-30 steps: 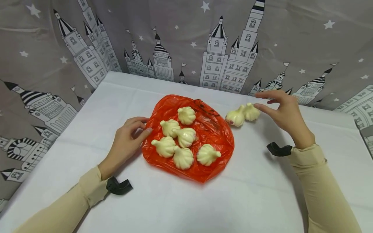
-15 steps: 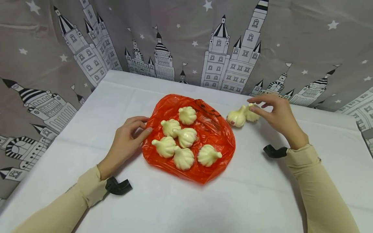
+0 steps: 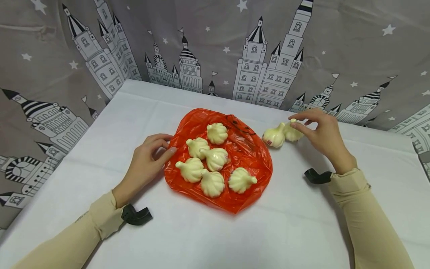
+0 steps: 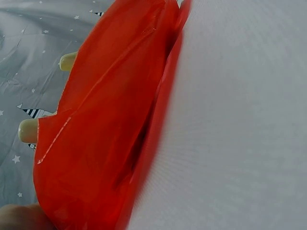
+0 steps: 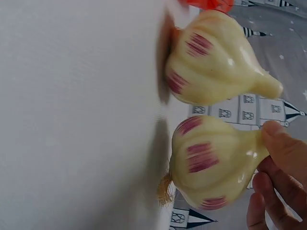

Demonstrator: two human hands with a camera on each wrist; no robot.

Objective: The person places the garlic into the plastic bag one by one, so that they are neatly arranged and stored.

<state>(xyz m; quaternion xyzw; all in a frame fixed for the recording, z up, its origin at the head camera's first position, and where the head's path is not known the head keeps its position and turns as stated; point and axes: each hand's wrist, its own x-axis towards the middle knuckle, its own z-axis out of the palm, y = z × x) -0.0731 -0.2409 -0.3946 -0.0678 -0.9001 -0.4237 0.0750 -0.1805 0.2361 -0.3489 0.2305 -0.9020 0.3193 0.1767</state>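
My right hand [image 3: 326,136] pinches the stem of a pale garlic bulb [image 5: 211,163] between thumb and fingers. Purple streaks and a tuft of roots show on this bulb in the right wrist view. A second garlic bulb [image 3: 273,136] lies close on its left. At the left, my left hand [image 3: 144,162] grips the edge of a red plastic bag [image 3: 245,151], its thumb over the rim. Several more garlic bulbs [image 3: 216,158] lie on the bag. In the left wrist view the raised bag side hides most of them.
A white cloth covers the table [image 3: 215,243]. Behind it hangs a grey curtain [image 3: 215,48] printed with castles and stars. Each sleeve cuff carries a black wrist mount [image 3: 136,215].
My right hand has come left and down to the farther garlic bulb and taken its stem between thumb and fingers. My left hand stays at the bag's edge.
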